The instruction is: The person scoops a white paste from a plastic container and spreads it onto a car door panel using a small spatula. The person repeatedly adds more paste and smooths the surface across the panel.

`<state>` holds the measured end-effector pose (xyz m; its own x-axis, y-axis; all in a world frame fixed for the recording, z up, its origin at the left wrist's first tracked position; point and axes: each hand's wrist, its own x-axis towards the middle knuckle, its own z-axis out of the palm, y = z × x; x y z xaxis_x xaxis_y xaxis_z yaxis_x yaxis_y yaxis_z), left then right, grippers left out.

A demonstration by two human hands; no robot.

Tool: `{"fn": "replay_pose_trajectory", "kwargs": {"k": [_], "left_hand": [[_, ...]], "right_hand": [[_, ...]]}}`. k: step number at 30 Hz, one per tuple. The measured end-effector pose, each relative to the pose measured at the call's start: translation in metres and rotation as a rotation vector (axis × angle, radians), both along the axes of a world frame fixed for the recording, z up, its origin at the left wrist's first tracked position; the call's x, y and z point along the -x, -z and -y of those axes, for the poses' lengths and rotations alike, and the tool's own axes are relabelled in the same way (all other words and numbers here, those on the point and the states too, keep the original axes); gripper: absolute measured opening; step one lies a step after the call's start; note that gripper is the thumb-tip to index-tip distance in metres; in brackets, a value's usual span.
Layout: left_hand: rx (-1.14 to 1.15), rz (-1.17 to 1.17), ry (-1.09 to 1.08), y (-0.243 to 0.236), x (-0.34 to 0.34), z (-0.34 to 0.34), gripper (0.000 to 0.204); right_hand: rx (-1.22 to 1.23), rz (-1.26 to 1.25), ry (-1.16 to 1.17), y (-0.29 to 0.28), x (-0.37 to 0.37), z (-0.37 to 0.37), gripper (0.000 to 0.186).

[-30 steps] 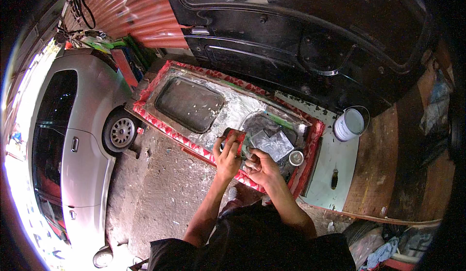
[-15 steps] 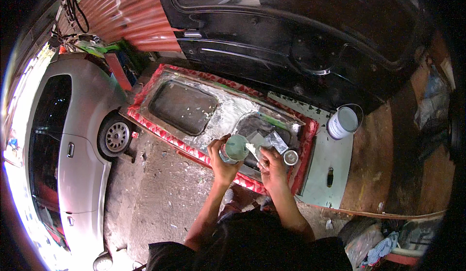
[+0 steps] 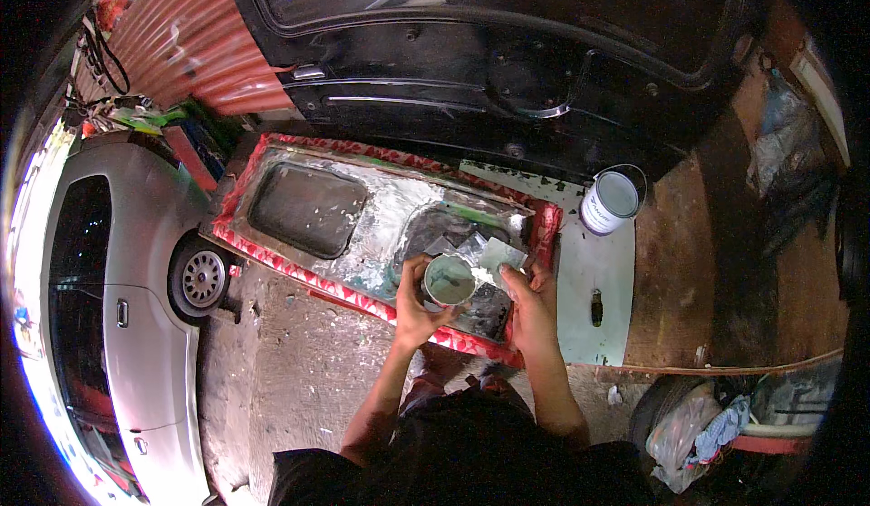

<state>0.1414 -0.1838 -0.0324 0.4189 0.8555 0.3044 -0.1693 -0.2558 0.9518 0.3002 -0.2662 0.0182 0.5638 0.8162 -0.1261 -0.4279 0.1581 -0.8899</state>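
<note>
My left hand (image 3: 419,314) is wrapped round an open can (image 3: 449,281) with grey-green paste inside. Between the thumb and fingers of my right hand (image 3: 533,311) is a flat, pale putty spreader (image 3: 501,254), close to the can's rim. White paste clings to its near edge. Both hands are over a dark panel (image 3: 308,209) edged in red-and-white patterned material. A broad white smear of filler (image 3: 388,216) covers the panel between its two recessed areas. Beyond the can, another flat plate (image 3: 446,247) lies in the right recess.
Right of the panel, a white board holds a paint bucket (image 3: 609,202) with a wire handle and a small dark-handled tool (image 3: 596,308). A large black vehicle panel (image 3: 408,80) stands behind. A silver car (image 3: 145,325) is at left, and a tyre and plastic bags (image 3: 684,429) are at lower right.
My view has shifted, so the scene sits further left. The spreader has turned flatter beside the can. A small round white tub by my right hand is now hidden.
</note>
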Motion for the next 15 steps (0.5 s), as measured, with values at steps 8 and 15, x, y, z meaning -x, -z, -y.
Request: {"fn": "replay_pose_trajectory", "kwargs": {"k": [8, 15], "left_hand": [[0.035, -0.087, 0.189, -0.026, -0.015, 0.007, 0.086], [0.330, 0.050, 0.396, -0.019, -0.022, 0.014, 0.084]], "right_hand": [[-0.022, 0.103, 0.037, -0.008, -0.029, 0.015, 0.025], [-0.112, 0.655, -0.221, -0.039, -0.080, 0.021, 0.015]]}}
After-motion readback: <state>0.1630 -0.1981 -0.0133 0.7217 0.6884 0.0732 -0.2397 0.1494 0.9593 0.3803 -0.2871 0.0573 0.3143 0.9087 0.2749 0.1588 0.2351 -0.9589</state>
